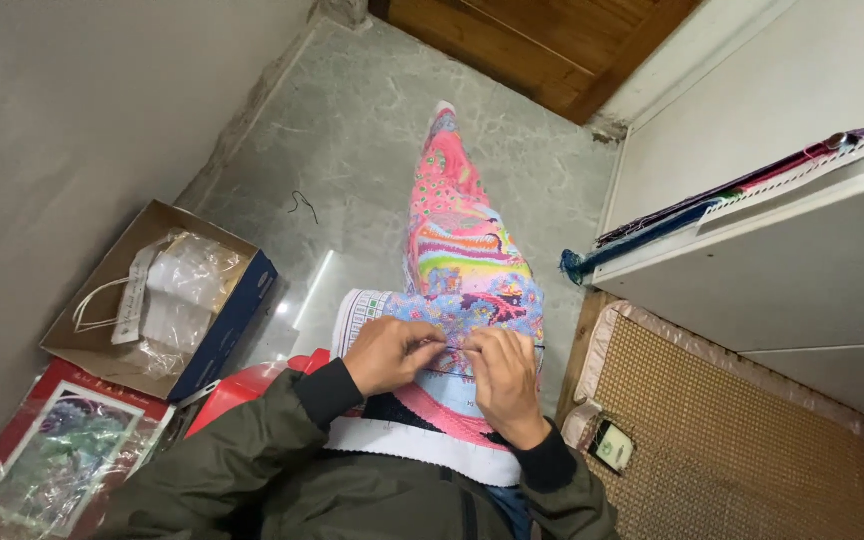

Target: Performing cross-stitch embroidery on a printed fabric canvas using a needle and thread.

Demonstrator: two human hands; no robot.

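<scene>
Pinching at the middle of the frame, the left hand (389,352) has its fingers curled in tight against the thumb, closed on the near end of the embroidered cloth (464,262). The right hand (504,378) sits just beside it at about 3 o'clock, fingers bent down and pressed onto the same cloth, thumb and forefinger nipped together; whether a needle lies between them cannot be told. The fingertips of the two hands almost meet.

The cloth lies over the person's lap and runs away from the body. Its long axis points from the hands toward 12 o'clock, leaning a little left, and its narrow far end rests on the grey floor (352,130). It is bright pink with bands of green, blue and yellow stitching, and a white unstitched border shows near the sleeves.

At 9 o'clock from the hands an open cardboard box (122,270) holds clear plastic bags. At 7 o'clock lies a red packet (52,450) in plastic wrap. A red stool (242,385) edge shows just under the left forearm. At 2 o'clock a white cabinet (782,250) carries a second rolled cloth (732,195) on its ledge. At 4 o'clock a woven mat (732,440) lies with a small card (612,447) at its corner.
</scene>
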